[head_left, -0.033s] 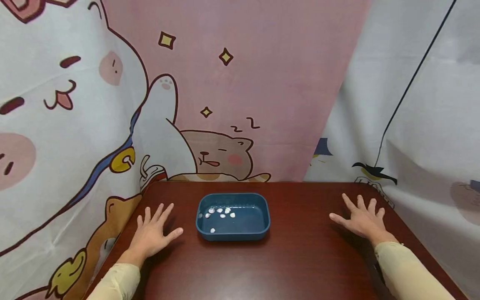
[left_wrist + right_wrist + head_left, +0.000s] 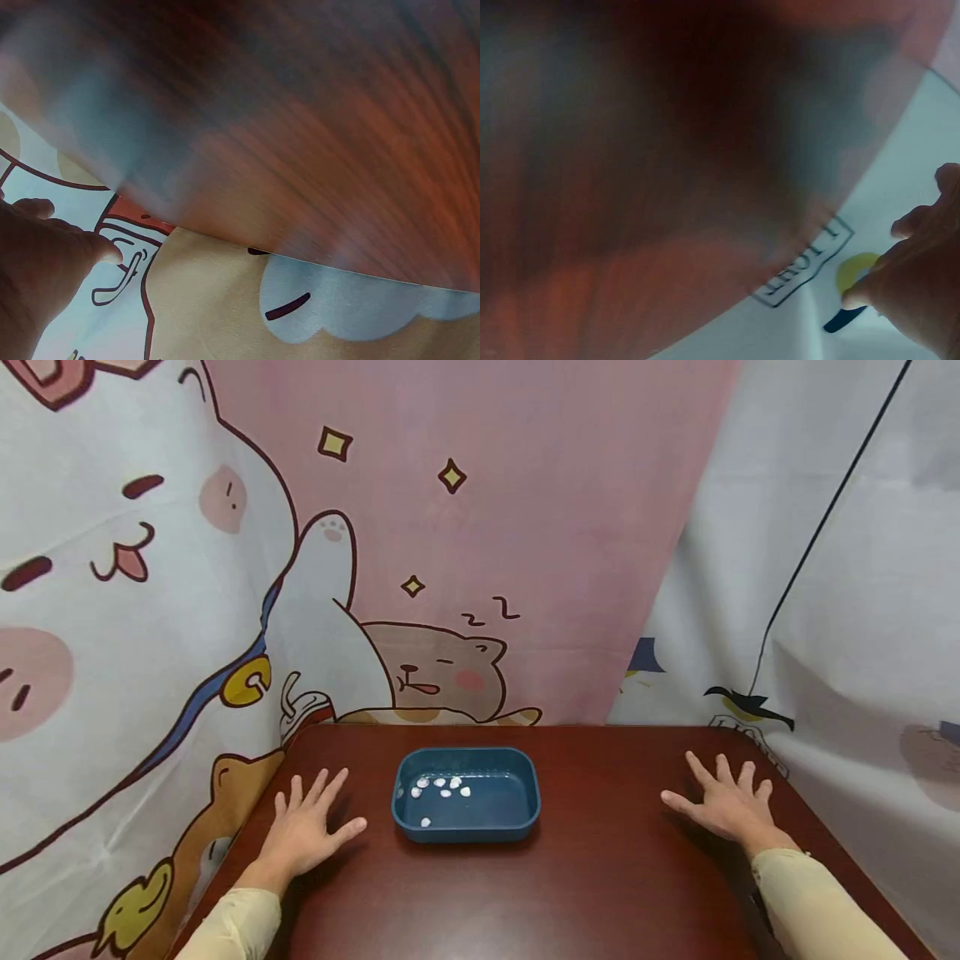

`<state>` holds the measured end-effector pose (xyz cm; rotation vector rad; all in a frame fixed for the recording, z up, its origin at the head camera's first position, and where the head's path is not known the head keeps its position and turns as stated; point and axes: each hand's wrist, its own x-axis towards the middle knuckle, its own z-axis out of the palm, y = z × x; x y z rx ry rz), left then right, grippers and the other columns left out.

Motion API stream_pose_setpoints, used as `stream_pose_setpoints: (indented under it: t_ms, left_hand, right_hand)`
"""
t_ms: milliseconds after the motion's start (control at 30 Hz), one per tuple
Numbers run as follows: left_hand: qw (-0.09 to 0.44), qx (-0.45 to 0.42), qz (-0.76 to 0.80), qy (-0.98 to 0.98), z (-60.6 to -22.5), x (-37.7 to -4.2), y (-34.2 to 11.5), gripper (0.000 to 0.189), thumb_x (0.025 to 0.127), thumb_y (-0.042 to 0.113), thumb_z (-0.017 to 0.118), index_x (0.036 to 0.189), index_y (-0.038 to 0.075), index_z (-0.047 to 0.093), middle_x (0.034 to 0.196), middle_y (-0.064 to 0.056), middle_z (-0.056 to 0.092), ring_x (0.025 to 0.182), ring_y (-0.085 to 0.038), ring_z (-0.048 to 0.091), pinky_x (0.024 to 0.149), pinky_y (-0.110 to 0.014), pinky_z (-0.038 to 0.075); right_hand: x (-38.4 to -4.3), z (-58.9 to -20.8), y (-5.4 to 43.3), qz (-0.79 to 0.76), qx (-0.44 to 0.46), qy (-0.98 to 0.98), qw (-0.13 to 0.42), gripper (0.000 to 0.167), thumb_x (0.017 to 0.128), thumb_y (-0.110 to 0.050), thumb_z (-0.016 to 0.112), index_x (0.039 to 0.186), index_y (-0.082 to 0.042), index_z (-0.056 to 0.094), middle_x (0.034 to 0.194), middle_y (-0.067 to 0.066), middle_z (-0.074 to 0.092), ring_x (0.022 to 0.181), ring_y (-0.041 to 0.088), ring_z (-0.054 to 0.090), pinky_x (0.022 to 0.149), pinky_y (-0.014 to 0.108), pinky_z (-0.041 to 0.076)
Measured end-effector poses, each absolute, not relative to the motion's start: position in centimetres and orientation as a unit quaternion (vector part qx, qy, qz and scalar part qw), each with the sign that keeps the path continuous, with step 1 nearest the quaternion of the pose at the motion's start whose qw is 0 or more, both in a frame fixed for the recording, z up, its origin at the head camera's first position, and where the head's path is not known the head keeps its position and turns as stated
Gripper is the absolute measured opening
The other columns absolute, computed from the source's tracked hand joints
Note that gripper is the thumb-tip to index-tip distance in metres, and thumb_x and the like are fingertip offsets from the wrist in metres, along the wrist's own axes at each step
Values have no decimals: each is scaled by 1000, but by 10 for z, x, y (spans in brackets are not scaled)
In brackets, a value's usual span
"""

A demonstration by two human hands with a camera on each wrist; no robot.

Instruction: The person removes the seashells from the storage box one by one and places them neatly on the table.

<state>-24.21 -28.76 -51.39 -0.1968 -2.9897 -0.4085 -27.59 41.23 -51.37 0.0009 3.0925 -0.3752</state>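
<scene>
A blue rectangular tray (image 2: 480, 835) stands near the back middle of the table. Several small white pieces (image 2: 439, 783), too small to identify, lie inside it, mostly toward its left side. To the left of the tray, my left hand (image 2: 303, 835) is spread with straight fingers and holds nothing. My right hand (image 2: 727, 808) is spread in the same way, well to the right of the tray, also holding nothing. Neither hand touches the tray. Part of the left hand (image 2: 45, 270) shows in the left wrist view, and part of the right hand (image 2: 922, 270) in the right wrist view.
The dark red-brown wooden table (image 2: 480, 902) has a glossy surface. A cartoon-printed cloth (image 2: 540, 543) hangs behind it and along both sides. On the right, a thin black line (image 2: 832, 510) runs down the white part of the cloth.
</scene>
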Motion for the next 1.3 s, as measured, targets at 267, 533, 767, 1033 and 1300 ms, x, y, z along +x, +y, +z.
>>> stream_pose_setpoints:
  t_ms: [267, 533, 767, 1033, 1300]
  left_hand:
    - [65, -68, -146, -985, -505, -238, -285, 96, 94, 73, 63, 170, 24, 30, 172, -30, 30, 155, -70, 13, 118, -86, 10]
    - [19, -58, -220, -974, -494, -237, -266, 100, 97, 71, 61, 173, 21, 18, 172, -27, 33, 153, -67, 25, 121, -83, 12]
    - [52, -99, -200, -974, -482, -232, -240, 105, 93, 77, 62, 173, 23, 20, 173, -16, 37, 154, -65, 26, 121, -82, 14]
    - [45, -116, -192, -973, -480, -238, -222, 104, 93, 79, 60, 172, 21, 26, 172, -18, 38, 160, -54, 28, 123, -77, 22]
    - [17, -104, -204, -973, -486, -247, -207, 104, 91, 73, 70, 168, 12, 34, 160, -17, 56, 140, -42, 61, 109, -65, 51]
  right_hand:
    - [-277, -509, 411, -139, 2, 990, 17, 110, 95, -84, 49, 172, -13, 14, 163, 52, 7, 142, 84, -8, 105, 93, -6]
    - [-279, -497, 401, -166, -4, 986, 21, 107, 98, -81, 47, 173, -15, 7, 163, 53, 6, 142, 85, -5, 103, 95, -2]
    - [-281, -487, 383, -179, -24, 983, 16, 105, 98, -79, 49, 173, -18, 8, 165, 50, 9, 143, 85, -4, 100, 97, -3]
    - [-288, -474, 347, -219, -61, 974, 5, 105, 98, -75, 57, 171, -9, 21, 169, 44, 17, 151, 75, 4, 110, 91, 5]
    - [-301, -448, 266, -291, -127, 947, -46, 72, 103, -54, 66, 154, -4, 55, 150, 24, 63, 134, 45, 63, 107, 63, 51]
